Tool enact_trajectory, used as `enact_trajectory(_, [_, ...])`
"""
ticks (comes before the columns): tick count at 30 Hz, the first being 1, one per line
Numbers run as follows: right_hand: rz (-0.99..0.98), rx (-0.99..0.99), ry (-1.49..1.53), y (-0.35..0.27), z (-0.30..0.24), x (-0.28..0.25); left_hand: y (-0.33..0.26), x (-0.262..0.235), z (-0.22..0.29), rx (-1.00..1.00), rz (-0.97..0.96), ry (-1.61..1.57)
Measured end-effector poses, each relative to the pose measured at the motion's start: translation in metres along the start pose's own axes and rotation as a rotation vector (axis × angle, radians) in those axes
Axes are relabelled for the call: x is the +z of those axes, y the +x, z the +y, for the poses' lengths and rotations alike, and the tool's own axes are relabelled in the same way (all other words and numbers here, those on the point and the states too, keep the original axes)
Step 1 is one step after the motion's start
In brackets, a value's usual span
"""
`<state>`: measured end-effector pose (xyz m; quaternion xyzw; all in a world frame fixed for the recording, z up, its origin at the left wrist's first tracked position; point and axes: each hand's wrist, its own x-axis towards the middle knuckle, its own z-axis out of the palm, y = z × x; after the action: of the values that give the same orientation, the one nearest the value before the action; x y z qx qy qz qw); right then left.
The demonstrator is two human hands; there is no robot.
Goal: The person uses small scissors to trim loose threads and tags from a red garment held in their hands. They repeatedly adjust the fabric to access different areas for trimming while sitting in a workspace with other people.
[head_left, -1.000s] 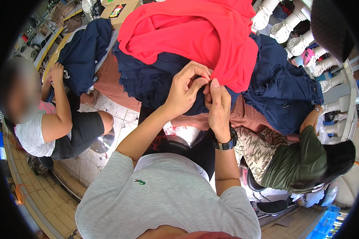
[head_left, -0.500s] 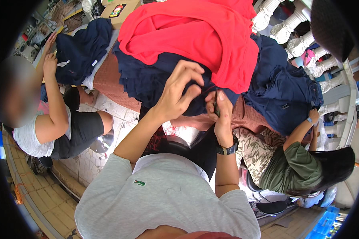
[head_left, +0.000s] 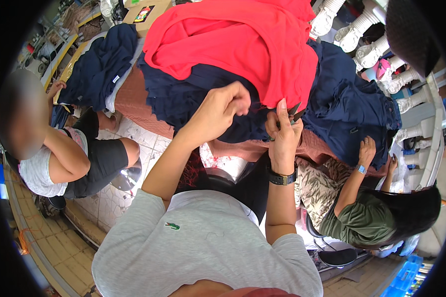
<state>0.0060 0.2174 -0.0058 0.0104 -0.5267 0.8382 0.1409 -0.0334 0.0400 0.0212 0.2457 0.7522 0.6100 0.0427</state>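
Observation:
A red garment [head_left: 223,39] lies in folds on top of a thick stack of navy garments [head_left: 171,94] in front of me. My right hand [head_left: 283,136] is closed round small thread snips [head_left: 296,115], whose dark blades stick out past the fingers and touch or overlap the red garment's lower edge. My left hand [head_left: 218,111] is above the navy stack, left of the right hand. Its fingers are curled together toward the thumb; anything pinched in them is too small to make out.
Brown cloth [head_left: 134,101] covers the table. More navy garments lie at the right [head_left: 349,104] and left [head_left: 101,64]. One co-worker [head_left: 59,158] sits at my left, another [head_left: 366,215] at my right. White balusters [head_left: 371,52] stand at the far right.
My left hand's spread fingers have curled in. My right hand has moved right, and the snips' blades now show. The left co-worker's raised hands have come down; the right co-worker's hand has moved left.

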Motion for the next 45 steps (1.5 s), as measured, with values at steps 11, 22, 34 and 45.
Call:
enact_trajectory(11, [0.010, 0.040, -0.008, 0.000, -0.003, -0.003, 0.015, 0.037, -0.016, 0.448, 0.319, 0.188])
enact_trajectory(22, [-0.039, -0.359, -0.643, -0.003, -0.067, 0.020, 0.018, 0.016, -0.012, 0.598, 0.354, 0.246])
enact_trajectory(34, [-0.149, -0.769, -0.930, 0.030, -0.036, 0.015, 0.018, 0.030, -0.004, 0.358, 0.408, -0.287])
enact_trajectory(45, [-0.054, -0.682, -0.890, 0.027, -0.038, 0.032, 0.040, 0.033, -0.016, 0.875, 0.671, 0.296])
